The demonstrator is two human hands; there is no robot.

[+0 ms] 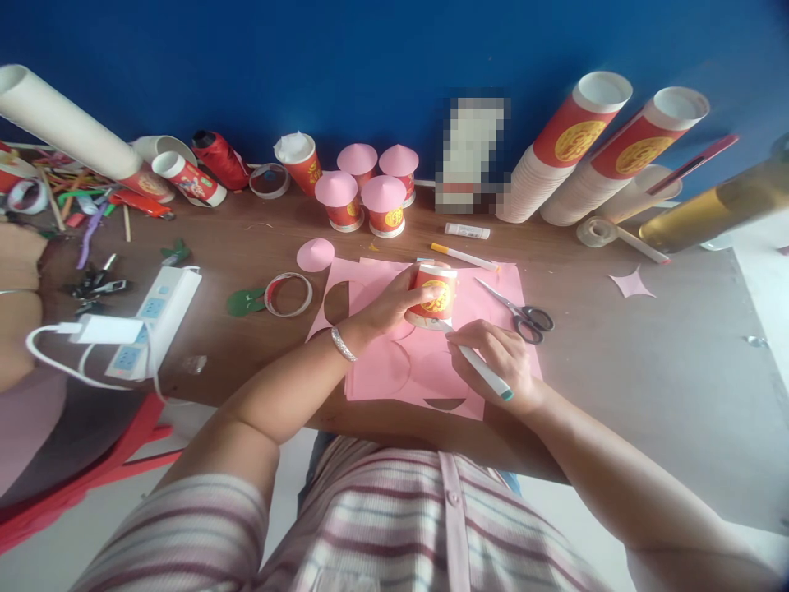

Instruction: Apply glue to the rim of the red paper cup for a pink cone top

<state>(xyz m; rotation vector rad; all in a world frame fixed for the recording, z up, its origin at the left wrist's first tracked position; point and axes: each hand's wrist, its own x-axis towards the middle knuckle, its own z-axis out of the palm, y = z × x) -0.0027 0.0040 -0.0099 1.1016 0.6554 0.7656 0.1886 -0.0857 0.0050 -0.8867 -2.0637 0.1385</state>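
Note:
A red paper cup with a gold emblem is upside down in my left hand, whose fingers wrap round it. My right hand pinches a white marker with a green end, its tip at the cup's white rim. Beneath both hands lie pink paper sheets with round cut-outs. Open scissors rest at the right of the sheets, near an orange-and-white marker. Behind stand several red cups topped with pink cones; a loose pink cone lies in front of them.
Two tall cup stacks lean at the back right. A glue stick and a tape roll lie on the table. At the left are a power strip with a charger, mixed craft items, and part of another person.

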